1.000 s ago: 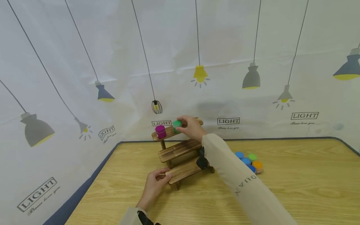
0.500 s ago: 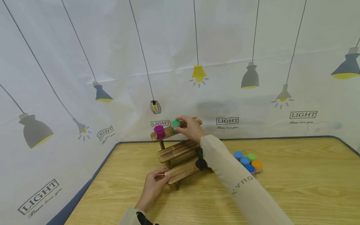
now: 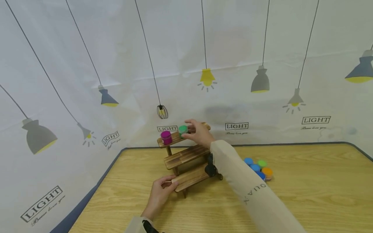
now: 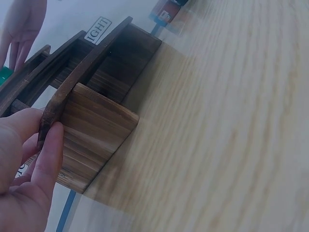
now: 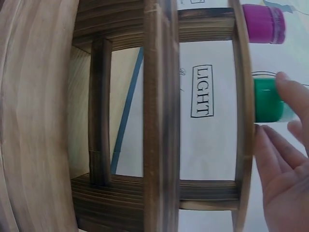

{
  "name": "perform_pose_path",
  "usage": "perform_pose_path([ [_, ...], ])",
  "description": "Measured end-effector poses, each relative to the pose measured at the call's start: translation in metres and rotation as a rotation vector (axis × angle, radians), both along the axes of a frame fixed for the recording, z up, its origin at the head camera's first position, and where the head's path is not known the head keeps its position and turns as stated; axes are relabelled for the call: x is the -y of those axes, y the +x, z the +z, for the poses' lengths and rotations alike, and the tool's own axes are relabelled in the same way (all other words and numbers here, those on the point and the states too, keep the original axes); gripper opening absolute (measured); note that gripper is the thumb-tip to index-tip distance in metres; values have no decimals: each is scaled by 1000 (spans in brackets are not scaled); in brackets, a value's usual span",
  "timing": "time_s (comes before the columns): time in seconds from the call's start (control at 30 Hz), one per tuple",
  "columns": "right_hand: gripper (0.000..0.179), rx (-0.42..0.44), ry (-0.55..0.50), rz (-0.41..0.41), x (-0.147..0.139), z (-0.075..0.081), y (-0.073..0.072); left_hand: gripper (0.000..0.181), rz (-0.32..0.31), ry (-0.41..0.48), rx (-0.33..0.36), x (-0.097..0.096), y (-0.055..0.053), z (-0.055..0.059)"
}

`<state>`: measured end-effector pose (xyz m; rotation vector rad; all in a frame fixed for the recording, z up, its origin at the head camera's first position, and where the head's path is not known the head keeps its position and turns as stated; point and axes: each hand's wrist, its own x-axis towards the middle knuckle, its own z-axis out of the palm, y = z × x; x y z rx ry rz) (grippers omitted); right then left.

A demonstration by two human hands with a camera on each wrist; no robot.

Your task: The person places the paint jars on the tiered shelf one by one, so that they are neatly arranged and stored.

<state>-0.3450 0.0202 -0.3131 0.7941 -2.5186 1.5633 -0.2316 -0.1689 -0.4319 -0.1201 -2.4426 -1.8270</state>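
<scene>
A three-tier wooden display stand (image 3: 186,157) stands at an angle on the table. My left hand (image 3: 159,194) pinches the left end of its lowest tier, thumb on top; the left wrist view shows the fingers about that board (image 4: 79,72). On the top tier a magenta jar (image 3: 166,137) stands at the left end, with a green jar (image 3: 183,130) upright to its right. My right hand (image 3: 201,133) is at the green jar with thumb and fingers spread loosely about it. In the right wrist view the fingers (image 5: 273,150) lie just beside the green jar.
Right of the stand, several jars are grouped on the table: blue ones (image 3: 255,167), a light green one (image 3: 262,163) and an orange one (image 3: 267,172). A backdrop printed with lamps (image 3: 233,97) rises behind the table (image 3: 306,194).
My right fingers have loosened and spread from the green jar, which stays on the top tier. The left hand keeps its hold on the lowest tier.
</scene>
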Motion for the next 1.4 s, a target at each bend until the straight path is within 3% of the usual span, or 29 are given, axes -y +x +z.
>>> perform_pose_path([
  [0.1, 57, 19, 23, -2, -4, 4, 2, 34, 2, -1, -9, -1, 1, 1],
  [0.37, 48, -24, 55, 13, -21, 11, 11, 34, 16, 26, 3, -2, 1, 0],
  [0.57, 42, -10, 84, 1, -35, 20, 25, 31, 43, 23, 7, -3, 0, -2],
  [0.83, 40, -89, 63, 27, -66, 25, 41, 31, 31, -1, -8, -2, 1, 0],
  [1.07, 35, -173, 99, 28, -92, 19, 53, 35, 18, 18, 25, -2, 2, 2],
  [1.4, 34, -188, 159, 8, -138, -6, 71, 35, 16, 24, 22, -2, 1, 1],
])
